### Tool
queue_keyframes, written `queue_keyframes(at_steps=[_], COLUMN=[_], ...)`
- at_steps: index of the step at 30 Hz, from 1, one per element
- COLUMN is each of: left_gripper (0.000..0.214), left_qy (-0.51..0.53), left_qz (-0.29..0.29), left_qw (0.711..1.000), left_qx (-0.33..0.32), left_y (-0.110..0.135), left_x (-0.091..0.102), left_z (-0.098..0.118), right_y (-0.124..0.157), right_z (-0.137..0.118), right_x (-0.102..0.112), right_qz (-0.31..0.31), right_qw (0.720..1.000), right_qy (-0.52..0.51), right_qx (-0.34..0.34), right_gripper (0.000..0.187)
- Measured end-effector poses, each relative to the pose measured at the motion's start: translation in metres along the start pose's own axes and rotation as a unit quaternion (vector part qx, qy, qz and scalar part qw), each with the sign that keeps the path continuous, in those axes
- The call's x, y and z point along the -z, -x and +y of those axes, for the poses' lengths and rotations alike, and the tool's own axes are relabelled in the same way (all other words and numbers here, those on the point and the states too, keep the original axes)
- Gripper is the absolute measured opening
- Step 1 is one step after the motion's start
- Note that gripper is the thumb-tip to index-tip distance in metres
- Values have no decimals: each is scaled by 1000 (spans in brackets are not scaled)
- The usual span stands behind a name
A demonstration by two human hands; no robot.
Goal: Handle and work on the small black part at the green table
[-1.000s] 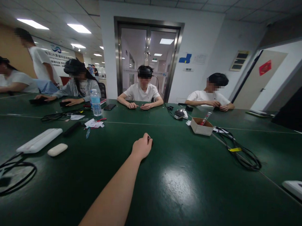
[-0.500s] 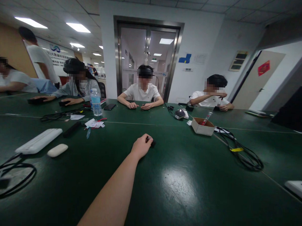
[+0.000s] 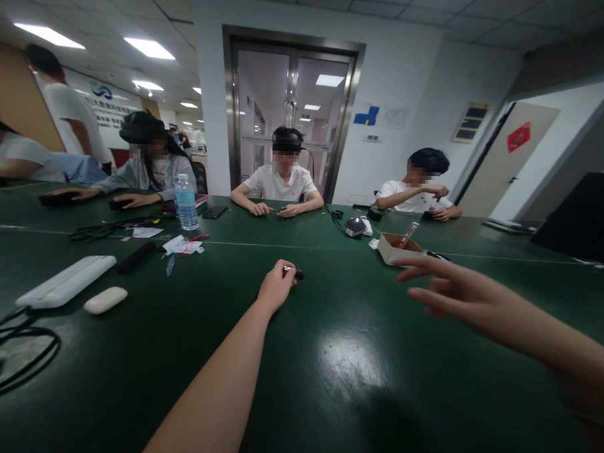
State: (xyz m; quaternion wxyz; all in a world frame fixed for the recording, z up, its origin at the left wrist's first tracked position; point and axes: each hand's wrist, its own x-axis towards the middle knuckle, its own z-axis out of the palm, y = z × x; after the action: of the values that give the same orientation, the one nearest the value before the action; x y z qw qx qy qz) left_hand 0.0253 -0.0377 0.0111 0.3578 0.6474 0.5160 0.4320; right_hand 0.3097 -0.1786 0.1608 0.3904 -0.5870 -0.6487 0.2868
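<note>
My left hand (image 3: pixel 275 285) rests on the green tabletop (image 3: pixel 295 386), its fingers closed round a small dark object (image 3: pixel 298 274). That object is black with a thin shiny part near the fingertips; its kind is too small to make out. From the right side reaches my right hand (image 3: pixel 444 286), slightly blurred, fingers stretched and apart, with nothing held. It hovers above the table, just in front of a small cardboard box (image 3: pixel 388 251). A clear tube with red in it (image 3: pixel 408 235) leans up out of the box.
On the left lie a white device (image 3: pixel 69 283), a cream oval case (image 3: pixel 105 300), a black cable (image 3: pixel 40 375) and paper scraps (image 3: pixel 184 245). A water bottle (image 3: pixel 185 205) and a phone (image 3: pixel 215 212) stand farther back. Several people in headsets sit across the table.
My right hand has come into view from the right and covers the cable coil beside the box. My left hand keeps its hold on the small dark object. The view has shifted slightly.
</note>
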Motion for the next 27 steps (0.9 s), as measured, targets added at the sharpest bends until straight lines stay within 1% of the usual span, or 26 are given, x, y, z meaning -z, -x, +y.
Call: queue_keyframes(at_steps=[1, 2, 3, 5, 7, 8, 9, 10, 12, 14, 17, 18, 19, 21, 24, 26, 27], left_gripper=[21, 20, 20, 18, 15, 14, 13, 13, 14, 14, 17, 19, 21, 22, 21, 21, 21], left_qy=[16, 30, 44, 72, 90, 92, 87, 79, 66, 72, 106, 115, 118, 105, 101, 145, 178], left_qz=[8, 19, 28, 51, 71, 77, 82, 89, 102, 101, 79, 77, 79, 88, 66, 46, 47], left_qw=[1000, 999, 999, 996, 993, 992, 992, 992, 992, 992, 991, 990, 990, 990, 991, 986, 981], left_qx=[2, 2, 1, -7, -21, -28, -32, -33, -29, -23, -17, -13, -7, 10, 51, 66, 66], left_y=[-1, -2, -3, -5, -9, -11, -12, -14, -17, -18, -19, -19, -20, -22, -23, -21, -20], left_x=[0, 0, 0, -2, -4, -5, -6, -7, -9, -9, -8, -8, -7, -6, -2, 4, 7], left_z=[0, 0, -1, -3, -7, -9, -12, -15, -19, -22, -23, -23, -22, -20, -15, -13, -13], right_y=[-19, -40, -61, -96, -120, -127, -131, -134, -135, -134, -132, -131, -130, -129, -127, -128, -128], right_z=[-4, -5, -4, 7, 23, 31, 38, 44, 53, 57, 59, 59, 58, 58, 59, 60, 60], right_x=[-21, -44, -70, -120, -163, -180, -194, -204, -216, -219, -216, -214, -214, -213, -214, -215, -215], right_qz=[-76, -161, -184, -187, -215, -236, -255, -256, -223, -205, -228, -229, -223, -198, -165, -161, -162], right_qw=[997, 986, 980, 973, 953, 941, 928, 920, 911, 900, 875, 871, 871, 879, 890, 888, 887], right_qy=[-18, -40, -63, -82, -111, -147, -196, -246, -326, -374, -421, -430, -434, -429, -423, -427, -431], right_qx=[-9, -22, -41, -113, -181, -193, -187, -168, -119, -87, -69, -65, -61, -55, -48, -48, -46], right_gripper=[38, 44, 48, 50, 48, 47, 46, 45, 40, 37, 35, 33, 33, 34, 39, 41, 41])
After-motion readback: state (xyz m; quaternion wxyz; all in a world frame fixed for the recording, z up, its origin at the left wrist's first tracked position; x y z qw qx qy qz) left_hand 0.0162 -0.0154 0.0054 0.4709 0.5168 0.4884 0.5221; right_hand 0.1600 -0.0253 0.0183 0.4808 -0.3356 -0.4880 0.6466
